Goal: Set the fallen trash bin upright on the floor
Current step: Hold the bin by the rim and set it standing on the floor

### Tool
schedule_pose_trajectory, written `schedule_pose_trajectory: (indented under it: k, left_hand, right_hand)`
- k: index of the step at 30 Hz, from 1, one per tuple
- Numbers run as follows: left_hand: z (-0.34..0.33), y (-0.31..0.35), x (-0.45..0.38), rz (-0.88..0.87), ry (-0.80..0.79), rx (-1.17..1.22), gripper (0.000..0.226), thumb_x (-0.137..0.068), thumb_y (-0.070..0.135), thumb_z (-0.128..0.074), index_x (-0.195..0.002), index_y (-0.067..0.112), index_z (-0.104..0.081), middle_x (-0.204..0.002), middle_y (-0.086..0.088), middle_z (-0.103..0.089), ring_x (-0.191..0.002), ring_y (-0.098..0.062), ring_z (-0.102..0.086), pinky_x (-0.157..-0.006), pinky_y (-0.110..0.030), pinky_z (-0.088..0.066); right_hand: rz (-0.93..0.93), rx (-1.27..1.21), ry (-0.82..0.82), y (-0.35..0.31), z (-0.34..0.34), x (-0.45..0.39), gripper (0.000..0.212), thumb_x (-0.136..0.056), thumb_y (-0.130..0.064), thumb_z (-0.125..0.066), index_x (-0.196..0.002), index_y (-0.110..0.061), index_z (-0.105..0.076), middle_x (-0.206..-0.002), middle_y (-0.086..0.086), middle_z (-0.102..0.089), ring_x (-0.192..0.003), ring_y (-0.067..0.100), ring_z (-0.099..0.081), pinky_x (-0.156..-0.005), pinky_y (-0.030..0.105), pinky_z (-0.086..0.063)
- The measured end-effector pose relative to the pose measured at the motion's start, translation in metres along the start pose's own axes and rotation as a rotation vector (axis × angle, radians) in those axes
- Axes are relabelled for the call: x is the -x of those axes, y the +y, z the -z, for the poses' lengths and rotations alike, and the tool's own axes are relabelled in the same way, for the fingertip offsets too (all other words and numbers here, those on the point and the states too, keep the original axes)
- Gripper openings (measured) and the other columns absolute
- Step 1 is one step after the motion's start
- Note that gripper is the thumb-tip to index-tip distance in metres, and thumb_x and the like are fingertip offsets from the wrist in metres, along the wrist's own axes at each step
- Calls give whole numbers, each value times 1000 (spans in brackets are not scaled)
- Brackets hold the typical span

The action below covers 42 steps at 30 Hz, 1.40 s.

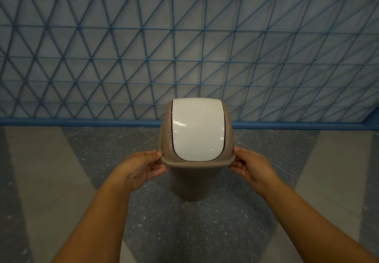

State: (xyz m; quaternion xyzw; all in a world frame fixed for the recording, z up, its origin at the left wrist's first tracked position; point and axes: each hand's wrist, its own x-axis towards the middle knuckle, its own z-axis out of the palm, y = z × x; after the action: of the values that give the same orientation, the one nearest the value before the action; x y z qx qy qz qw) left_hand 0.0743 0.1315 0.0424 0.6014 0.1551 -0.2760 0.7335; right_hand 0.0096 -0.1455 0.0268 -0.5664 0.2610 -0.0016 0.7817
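A taupe plastic trash bin [192, 182] with a white swing lid [198, 128] stands upright in the middle of the view, its narrow base on the dark speckled floor [114, 146]. My left hand [141, 167] grips the left side of the bin's rim, thumb on top and fingers under the lip. My right hand [251, 167] grips the right side of the rim the same way. The lid is shut and hides the inside.
A wall [184, 37] with a blue diagonal grid pattern rises just behind the bin, with a blue skirting strip [82, 122] at its foot. Lighter grey floor tiles [41, 170] lie to the left and right of the dark speckled strip.
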Motion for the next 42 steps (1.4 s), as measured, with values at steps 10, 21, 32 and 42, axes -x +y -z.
schedule_pose_trajectory:
  k: [10, 21, 32, 42]
  left_hand:
    - [0, 3, 1, 9, -8, -20, 12, -92, 7, -53, -97, 5, -64, -89, -14, -67, -81, -23, -66, -54, -26, -61]
    - [-16, 1, -25, -75, 61, 91, 13, -95, 9, -51, -102, 5, -61, -89, -11, -65, -81, -20, -63, -70, -33, -60]
    - [-41, 44, -90, -155, 151, 69, 11, -95, 7, -50, -103, 5, -56, -85, -9, -62, -73, -18, -61, -45, -24, -58]
    - [-55, 75, -133, -159, 169, 8, 30, -96, 9, -48, -125, 0, -53, -85, -11, -60, -70, -17, -57, -67, -33, -56]
  right_hand:
    - [65, 42, -133, 7, 8, 4, 30, -89, -14, -56, -118, -19, -63, -93, 12, -75, -73, 17, -70, -71, 33, -59]
    - [257, 13, 104, 13, -10, -13, 37, -90, -17, -57, -127, -17, -56, -94, 7, -72, -75, 16, -68, -62, 23, -58]
    - [300, 38, 188, -18, -33, -75, 40, -92, -14, -55, -131, -9, -53, -99, 12, -67, -70, 15, -62, -62, 21, -58]
    - [251, 75, 203, -43, -43, -123, 41, -92, -15, -54, -133, -11, -51, -75, 4, -61, -64, 16, -59, -66, 28, -55]
